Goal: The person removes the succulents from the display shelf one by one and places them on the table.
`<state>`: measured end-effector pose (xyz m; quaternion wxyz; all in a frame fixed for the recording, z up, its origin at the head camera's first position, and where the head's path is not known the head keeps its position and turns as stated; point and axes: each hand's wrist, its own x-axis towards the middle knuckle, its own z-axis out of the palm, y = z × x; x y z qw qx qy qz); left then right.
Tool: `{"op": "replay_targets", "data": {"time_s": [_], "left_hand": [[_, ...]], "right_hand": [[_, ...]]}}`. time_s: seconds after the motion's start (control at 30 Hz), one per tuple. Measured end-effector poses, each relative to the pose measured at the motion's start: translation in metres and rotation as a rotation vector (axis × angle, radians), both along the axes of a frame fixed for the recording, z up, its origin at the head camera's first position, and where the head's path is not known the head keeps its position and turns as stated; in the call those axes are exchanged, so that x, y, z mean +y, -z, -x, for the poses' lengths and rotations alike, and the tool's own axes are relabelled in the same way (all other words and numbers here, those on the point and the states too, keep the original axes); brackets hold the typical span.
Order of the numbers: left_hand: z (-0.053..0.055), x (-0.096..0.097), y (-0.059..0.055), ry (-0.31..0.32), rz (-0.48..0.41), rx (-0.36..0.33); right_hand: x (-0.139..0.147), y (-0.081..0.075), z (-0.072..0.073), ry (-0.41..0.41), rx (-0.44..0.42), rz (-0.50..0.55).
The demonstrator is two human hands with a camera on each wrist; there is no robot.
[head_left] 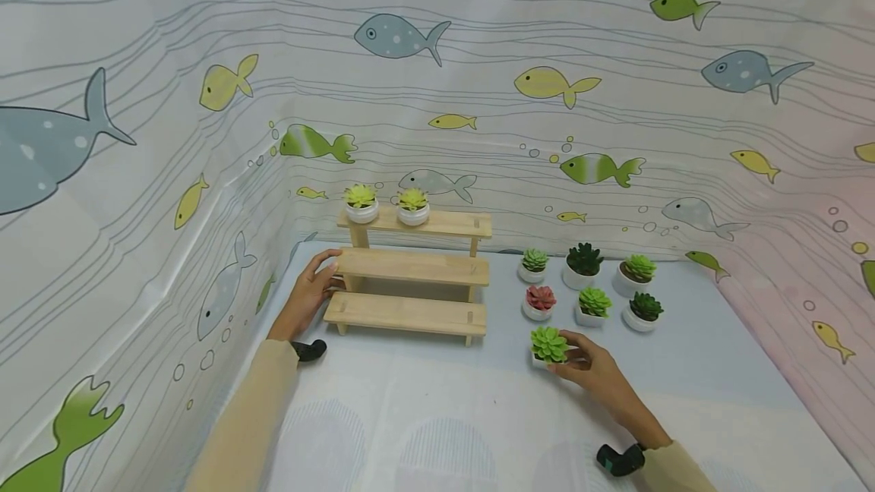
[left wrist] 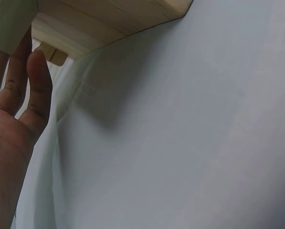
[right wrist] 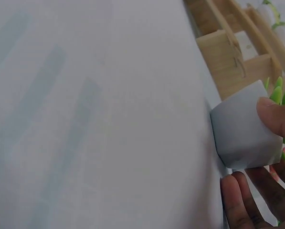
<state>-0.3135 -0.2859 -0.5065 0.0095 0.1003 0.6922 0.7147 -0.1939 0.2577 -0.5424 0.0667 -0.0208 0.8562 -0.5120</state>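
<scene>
A three-step wooden shelf stand stands left of centre on the table. My left hand grips the left end of its middle step; in the left wrist view, some fingers pass behind the wood. To the right, my right hand holds a bright green succulent in a white pot. The right wrist view shows the pot between the thumb and fingers, its base close to the tablecloth. Two yellow-green potted succulents, one left and one nearer the middle, stand on the top step.
Behind the right hand stand several more potted succulents: a red one, a bright green one, dark green ones and others. A fish-patterned sheet walls the back and sides of the pale tablecloth.
</scene>
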Motion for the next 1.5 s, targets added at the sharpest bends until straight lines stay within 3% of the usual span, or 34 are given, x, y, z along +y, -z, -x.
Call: {"op": "replay_targets", "data": {"time_s": [0.17, 0.23, 0.37, 0.5, 0.63, 0.8, 1.0, 1.3, 1.5], "left_hand": [[0.001, -0.001, 0.001, -0.001, -0.007, -0.004], [0.002, -0.002, 0.002, -0.003, -0.007, -0.007], [0.003, -0.003, 0.002, -0.004, 0.01, -0.013], [0.004, -0.004, 0.001, 0.008, 0.021, -0.004], [0.008, -0.004, -0.001, 0.016, 0.021, 0.02], [0.01, -0.005, -0.001, 0.03, 0.016, 0.021], [0.005, -0.004, 0.003, 0.012, 0.029, 0.001], [0.005, -0.003, 0.003, 0.005, 0.025, -0.005], [0.007, -0.005, 0.002, 0.025, 0.01, 0.003]], "right_hand": [[0.001, 0.0, 0.0, -0.008, -0.002, -0.004], [-0.002, -0.009, -0.003, -0.019, -0.003, -0.007], [-0.002, -0.013, -0.004, -0.029, -0.028, -0.008], [0.005, -0.004, 0.001, -0.047, -0.041, -0.034], [0.009, -0.009, 0.0, -0.075, -0.033, -0.024], [0.02, -0.019, -0.002, -0.111, 0.011, -0.003], [0.032, -0.031, 0.001, -0.139, 0.114, -0.025], [0.022, -0.057, 0.017, -0.092, 0.196, -0.041], [0.008, -0.074, 0.036, -0.073, 0.235, -0.045]]}}
